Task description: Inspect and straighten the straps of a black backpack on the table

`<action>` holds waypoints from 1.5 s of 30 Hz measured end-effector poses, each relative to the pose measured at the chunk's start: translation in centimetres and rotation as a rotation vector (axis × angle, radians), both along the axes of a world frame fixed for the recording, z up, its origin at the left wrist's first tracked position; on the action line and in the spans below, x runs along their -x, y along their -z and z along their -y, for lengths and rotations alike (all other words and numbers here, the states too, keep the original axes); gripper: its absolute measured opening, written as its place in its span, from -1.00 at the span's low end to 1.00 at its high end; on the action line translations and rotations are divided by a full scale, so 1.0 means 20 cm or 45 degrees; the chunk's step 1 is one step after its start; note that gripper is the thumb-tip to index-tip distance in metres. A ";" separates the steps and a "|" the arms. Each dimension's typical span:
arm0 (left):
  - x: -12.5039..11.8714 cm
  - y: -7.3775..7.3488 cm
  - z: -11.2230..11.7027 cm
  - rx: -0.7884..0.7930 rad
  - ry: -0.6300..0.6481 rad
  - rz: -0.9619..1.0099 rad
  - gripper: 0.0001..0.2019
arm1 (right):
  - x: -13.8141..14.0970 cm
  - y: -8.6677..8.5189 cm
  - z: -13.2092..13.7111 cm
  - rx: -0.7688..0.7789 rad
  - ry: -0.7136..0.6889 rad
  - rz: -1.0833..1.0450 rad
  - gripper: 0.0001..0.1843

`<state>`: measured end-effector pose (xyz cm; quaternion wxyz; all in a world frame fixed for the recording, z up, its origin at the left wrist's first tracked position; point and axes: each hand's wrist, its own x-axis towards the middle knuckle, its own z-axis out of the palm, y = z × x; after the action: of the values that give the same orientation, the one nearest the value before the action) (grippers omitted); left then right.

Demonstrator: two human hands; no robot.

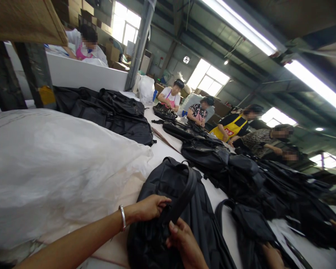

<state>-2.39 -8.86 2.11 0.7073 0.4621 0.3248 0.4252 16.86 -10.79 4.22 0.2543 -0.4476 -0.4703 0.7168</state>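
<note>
A black backpack (156, 183) lies on the white table in front of me, with a wide padded strap (189, 186) curving over its upper part. My left hand (151, 207), with a silver bangle (122, 218) at the wrist, pinches the strap's lower section from the left. From below, my right hand (184, 241) holds the same strap between thumb and fingers, close to the left hand. Dark material and the fingers hide the exact spot where each one grips.
A large heap of white plastic sheeting (53, 164) covers the left side. More black bags (114, 116) lie behind it, and a long row of black backpacks (240, 172) runs to the right. Several people work along the table; a co-worker's hand (273, 256) is at lower right.
</note>
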 end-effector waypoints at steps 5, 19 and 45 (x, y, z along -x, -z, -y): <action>-0.01 0.02 0.00 -0.018 -0.048 -0.060 -0.39 | 0.00 0.02 -0.01 0.013 -0.036 0.018 -0.57; -0.01 0.06 0.01 0.010 -0.043 -0.068 -0.36 | 0.00 0.19 -0.06 0.139 -0.143 -0.102 -0.34; -0.04 -0.04 0.03 -0.044 -0.202 -0.419 -0.68 | 0.09 0.02 0.09 0.120 0.101 0.300 -0.17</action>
<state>-1.62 -9.54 2.97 0.6010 0.5103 0.4640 0.4038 15.09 -12.61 3.87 0.2041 -0.5584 -0.4448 0.6698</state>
